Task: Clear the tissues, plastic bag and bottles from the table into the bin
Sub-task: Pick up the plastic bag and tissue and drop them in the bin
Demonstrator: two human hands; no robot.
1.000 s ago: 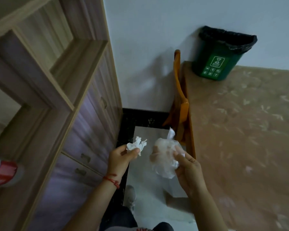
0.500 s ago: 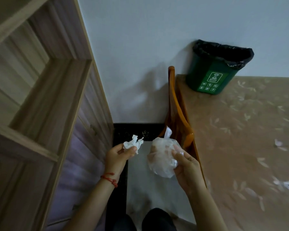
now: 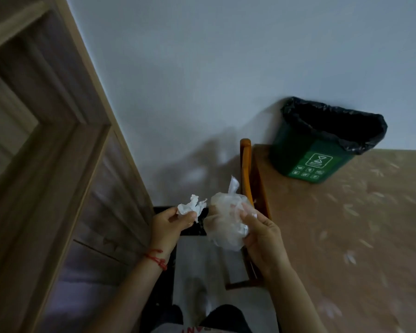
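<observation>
Beside our brown patterned tabletop (image 3: 346, 236), green bin with black liner (image 3: 322, 150).
Our left hand (image 3: 168, 227) pinches crumpled white tissue (image 3: 190, 207); right hand (image 3: 262, 236) grips clear plastic bag (image 3: 223, 224).

Dim room here, flat and cool, with a grey-blue cast over the pale painted wall (image 3: 226, 68). Soft shadows of the arms spread on that wall just above the hands, edges fuzzy, so the light falls from behind the viewer. The floral-patterned beige tabletop (image 3: 346, 236) smears with motion blur toward the right edge. The light wooden cabinet frame (image 3: 58, 164) bows and leans at the left, wide-angle stretch. The crumpled clear plastic bag (image 3: 226, 227) catches small pale highlights. Lower corners sink murky.
</observation>
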